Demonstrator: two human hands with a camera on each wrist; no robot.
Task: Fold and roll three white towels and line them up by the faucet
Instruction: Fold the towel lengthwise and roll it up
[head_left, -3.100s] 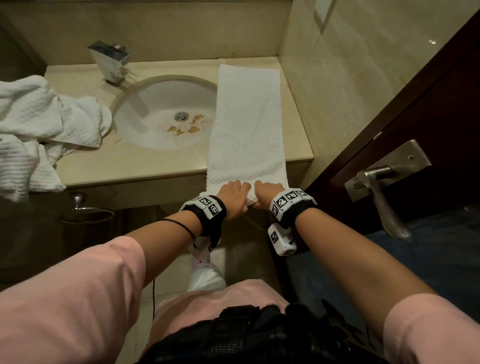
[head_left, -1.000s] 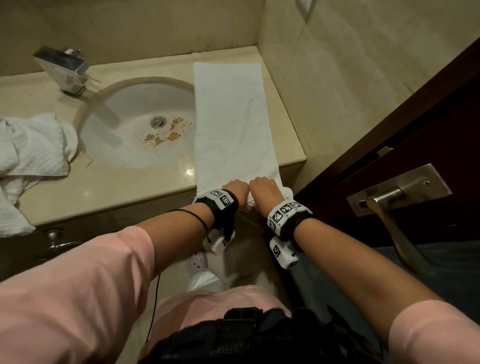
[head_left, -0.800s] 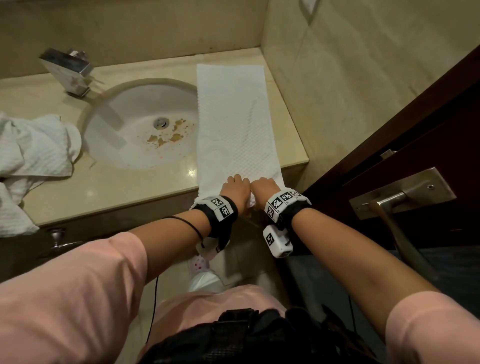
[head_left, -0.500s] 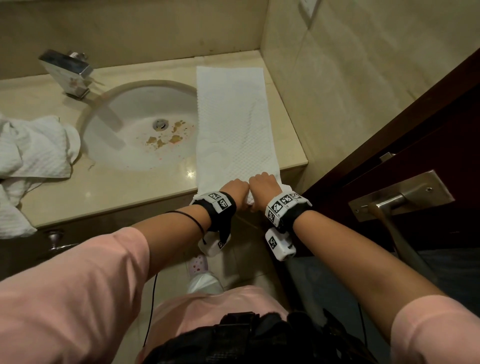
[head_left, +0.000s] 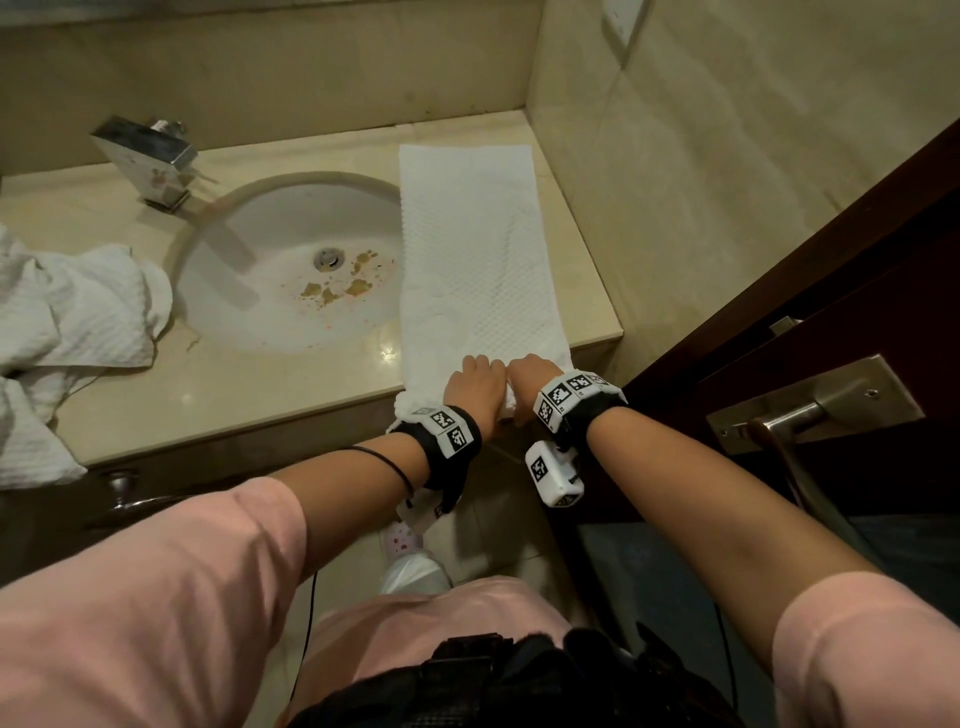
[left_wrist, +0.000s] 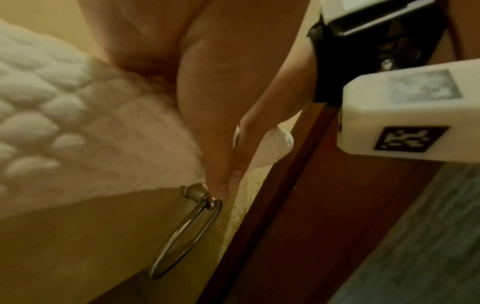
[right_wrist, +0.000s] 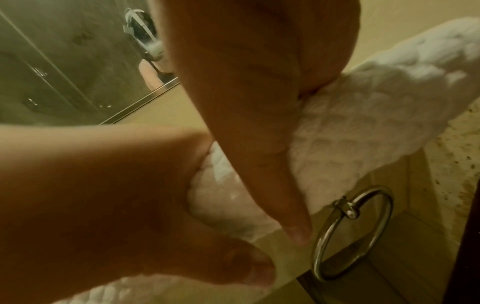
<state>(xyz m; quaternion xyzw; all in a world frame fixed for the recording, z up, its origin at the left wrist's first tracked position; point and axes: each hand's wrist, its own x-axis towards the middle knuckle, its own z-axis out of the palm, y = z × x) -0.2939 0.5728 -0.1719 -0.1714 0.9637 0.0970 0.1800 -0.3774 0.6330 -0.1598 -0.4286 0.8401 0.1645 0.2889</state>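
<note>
A white waffle towel (head_left: 475, 260), folded into a long strip, lies on the counter to the right of the sink and runs from the back wall to the front edge. Its near end is rolled up at the counter's front edge. My left hand (head_left: 474, 382) and right hand (head_left: 531, 375) sit side by side on that roll, fingers curled over it. In the left wrist view my left hand (left_wrist: 213, 98) grips the towel (left_wrist: 78, 123). In the right wrist view my right hand (right_wrist: 259, 98) grips the towel (right_wrist: 369, 127), thumb pointing down. The faucet (head_left: 150, 163) stands at the back left.
Crumpled white towels (head_left: 72, 322) lie piled on the counter's left end. The sink basin (head_left: 280, 291) has brown stains near its drain. A metal towel ring (right_wrist: 350, 232) hangs below the counter front. A dark door with a lever handle (head_left: 795, 431) stands close on the right.
Both hands have stayed together on the rolled end and nudged it slightly up against the counter's front edge. The flat strip has not shifted.
</note>
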